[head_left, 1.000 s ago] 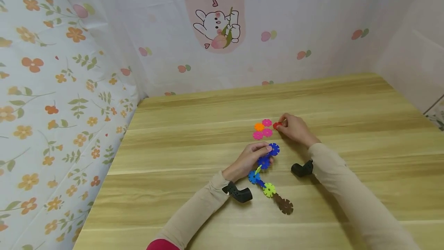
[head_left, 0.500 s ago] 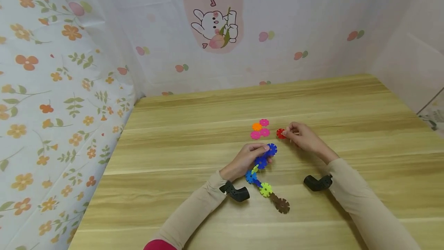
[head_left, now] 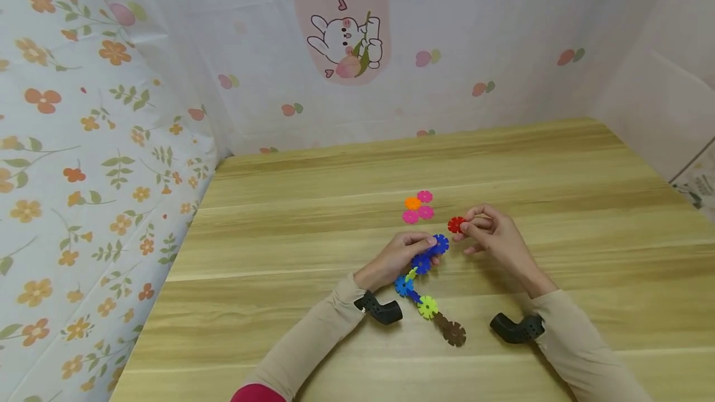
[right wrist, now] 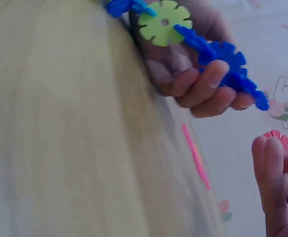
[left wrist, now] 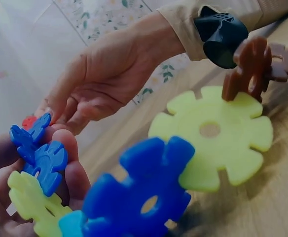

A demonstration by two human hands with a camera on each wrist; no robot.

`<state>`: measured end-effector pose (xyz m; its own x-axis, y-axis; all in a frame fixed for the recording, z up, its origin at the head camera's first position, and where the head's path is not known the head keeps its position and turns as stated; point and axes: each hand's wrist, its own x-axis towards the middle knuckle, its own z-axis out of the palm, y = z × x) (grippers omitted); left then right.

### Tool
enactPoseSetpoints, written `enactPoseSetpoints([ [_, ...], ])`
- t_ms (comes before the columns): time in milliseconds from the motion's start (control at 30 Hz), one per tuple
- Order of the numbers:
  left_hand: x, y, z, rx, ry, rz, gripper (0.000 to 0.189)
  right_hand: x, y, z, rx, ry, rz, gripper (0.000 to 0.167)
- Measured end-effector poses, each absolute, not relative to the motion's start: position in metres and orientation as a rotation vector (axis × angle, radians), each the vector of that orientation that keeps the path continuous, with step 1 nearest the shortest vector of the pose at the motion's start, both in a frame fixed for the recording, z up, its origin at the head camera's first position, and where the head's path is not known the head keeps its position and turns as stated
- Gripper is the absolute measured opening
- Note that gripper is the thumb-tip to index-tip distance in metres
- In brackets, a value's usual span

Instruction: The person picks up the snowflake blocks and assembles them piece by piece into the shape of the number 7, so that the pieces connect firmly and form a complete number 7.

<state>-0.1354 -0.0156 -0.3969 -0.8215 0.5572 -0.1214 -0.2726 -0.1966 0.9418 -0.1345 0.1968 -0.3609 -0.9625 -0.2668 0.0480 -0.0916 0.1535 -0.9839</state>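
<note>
A chain of interlocking plastic discs with notched rims runs from my left hand (head_left: 398, 259) down to the right. Its blue end disc (head_left: 440, 244) is pinched between my left thumb and fingers. Further along come a light-blue disc (head_left: 404, 285), a yellow-green disc (head_left: 427, 306) and a brown disc (head_left: 455, 334). My right hand (head_left: 496, 237) pinches a red disc (head_left: 456, 224) by its edge, just right of the blue end and apart from it in the head view. In the right wrist view, fingertips partly cover the red disc (right wrist: 281, 140).
Behind the hands, several loose discs lie on the wooden table (head_left: 290, 216): an orange disc (head_left: 413, 203) and pink discs (head_left: 426, 212). Each wrist carries a black camera mount (head_left: 516, 329). A patterned cloth (head_left: 251, 48) hangs behind the table.
My right hand has drawn the red disc away from the loose discs, toward me and slightly right, near the blue end of the chain. My left hand has barely moved.
</note>
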Motion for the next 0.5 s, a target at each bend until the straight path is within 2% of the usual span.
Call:
enactPoseSetpoints([
  [500,-0.1355,-0.0151,-0.3985,0.393,1.581,2.04,0.033,-0.1257,0.1916,-0.3639,-0.625,2.353,-1.928,0.02],
])
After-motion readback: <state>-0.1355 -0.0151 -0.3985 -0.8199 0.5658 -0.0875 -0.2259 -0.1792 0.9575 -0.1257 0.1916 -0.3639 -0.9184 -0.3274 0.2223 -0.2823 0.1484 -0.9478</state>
